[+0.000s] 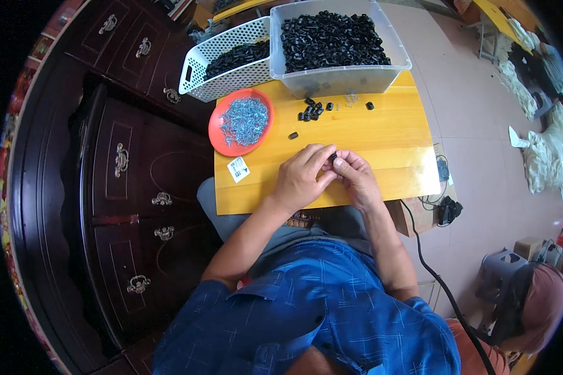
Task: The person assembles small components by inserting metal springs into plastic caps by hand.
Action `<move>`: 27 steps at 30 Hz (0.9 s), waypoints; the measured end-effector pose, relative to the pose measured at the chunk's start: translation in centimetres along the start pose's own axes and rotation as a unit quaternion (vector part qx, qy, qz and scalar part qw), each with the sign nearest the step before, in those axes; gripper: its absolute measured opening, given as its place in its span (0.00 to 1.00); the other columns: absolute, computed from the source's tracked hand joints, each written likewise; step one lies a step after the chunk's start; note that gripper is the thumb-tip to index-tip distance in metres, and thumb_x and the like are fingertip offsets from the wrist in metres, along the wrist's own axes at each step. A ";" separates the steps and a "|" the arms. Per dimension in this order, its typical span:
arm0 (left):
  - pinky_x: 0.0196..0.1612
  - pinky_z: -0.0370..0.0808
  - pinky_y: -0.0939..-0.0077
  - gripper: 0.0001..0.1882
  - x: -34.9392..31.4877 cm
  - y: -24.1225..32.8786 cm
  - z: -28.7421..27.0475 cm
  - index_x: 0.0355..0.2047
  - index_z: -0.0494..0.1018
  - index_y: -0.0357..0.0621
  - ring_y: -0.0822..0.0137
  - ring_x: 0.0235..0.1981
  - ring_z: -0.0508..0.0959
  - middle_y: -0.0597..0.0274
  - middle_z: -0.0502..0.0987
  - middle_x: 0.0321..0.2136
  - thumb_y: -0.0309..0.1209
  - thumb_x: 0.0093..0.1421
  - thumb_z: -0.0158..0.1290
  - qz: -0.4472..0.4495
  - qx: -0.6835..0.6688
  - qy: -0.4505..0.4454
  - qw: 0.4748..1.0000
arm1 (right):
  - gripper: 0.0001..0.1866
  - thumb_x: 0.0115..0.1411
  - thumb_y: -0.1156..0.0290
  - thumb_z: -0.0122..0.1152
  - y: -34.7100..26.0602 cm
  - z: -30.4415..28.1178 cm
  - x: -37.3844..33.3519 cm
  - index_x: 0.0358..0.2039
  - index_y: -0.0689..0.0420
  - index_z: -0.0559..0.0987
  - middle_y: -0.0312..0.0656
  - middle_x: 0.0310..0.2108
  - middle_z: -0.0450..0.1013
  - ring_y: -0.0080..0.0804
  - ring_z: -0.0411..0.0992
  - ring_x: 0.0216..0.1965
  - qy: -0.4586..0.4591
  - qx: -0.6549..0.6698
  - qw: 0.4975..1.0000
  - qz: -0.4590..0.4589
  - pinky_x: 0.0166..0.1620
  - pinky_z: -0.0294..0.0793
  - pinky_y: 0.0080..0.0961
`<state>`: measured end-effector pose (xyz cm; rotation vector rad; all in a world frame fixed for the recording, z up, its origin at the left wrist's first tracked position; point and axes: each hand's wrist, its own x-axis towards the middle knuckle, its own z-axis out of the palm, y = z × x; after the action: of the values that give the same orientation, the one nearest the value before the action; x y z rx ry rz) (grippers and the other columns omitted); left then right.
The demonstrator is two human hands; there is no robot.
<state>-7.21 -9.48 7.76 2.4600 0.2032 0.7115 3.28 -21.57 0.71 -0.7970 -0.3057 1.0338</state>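
Over the near part of the wooden table (263,187), my two hands meet around a small black plastic piece (334,157). My right hand (358,179) pinches it between thumb and fingers. From the other side my left hand (301,177) has its fingers closed at the same piece, and its fingertips are partly hidden. Ahead of my hands lies a loose black piece (293,135). Farther off is a small group of similar black pieces (311,112). To the left, an orange-red plate (216,128) holds a heap of small shiny metal parts (246,120).
A clear plastic bin (331,81) full of black pieces stands at the table's far edge, beside a white perforated basket (197,81). A white printed card (238,169) lies near the plate. Dark cabinets (137,169) border the left; a black cable (428,265) hangs at right.
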 end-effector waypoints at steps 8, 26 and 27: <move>0.39 0.79 0.64 0.18 -0.1 -1.1 0.5 0.41 0.76 0.42 0.55 0.38 0.81 0.57 0.79 0.37 0.28 0.49 0.64 0.004 -0.002 -0.003 1.000 | 0.11 0.69 0.65 0.56 0.5 -0.2 -0.4 0.43 0.59 0.79 0.36 0.40 0.79 0.22 0.76 0.40 0.008 0.031 0.999 0.023 0.48 0.74 0.22; 0.37 0.78 0.64 0.13 0.4 -1.1 -0.9 0.37 0.77 0.44 0.55 0.34 0.80 0.58 0.79 0.33 0.26 0.50 0.63 0.025 -0.017 -0.017 0.999 | 0.11 0.69 0.65 0.56 0.0 -0.2 -0.1 0.41 0.60 0.81 0.35 0.36 0.79 0.20 0.74 0.37 -0.008 -0.039 0.999 0.029 0.44 0.74 0.20; 0.35 0.77 0.65 0.13 0.4 -1.1 -0.9 0.38 0.76 0.44 0.57 0.31 0.80 0.57 0.79 0.30 0.27 0.51 0.63 0.028 -0.016 0.000 0.999 | 0.11 0.69 0.66 0.56 -0.2 -0.3 -0.1 0.41 0.60 0.81 0.35 0.36 0.79 0.21 0.74 0.37 -0.007 -0.060 0.998 0.032 0.45 0.73 0.20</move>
<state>-7.34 -7.99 7.94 2.4434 0.1230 0.7317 3.50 -21.84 0.64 -0.9134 -0.3592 1.0893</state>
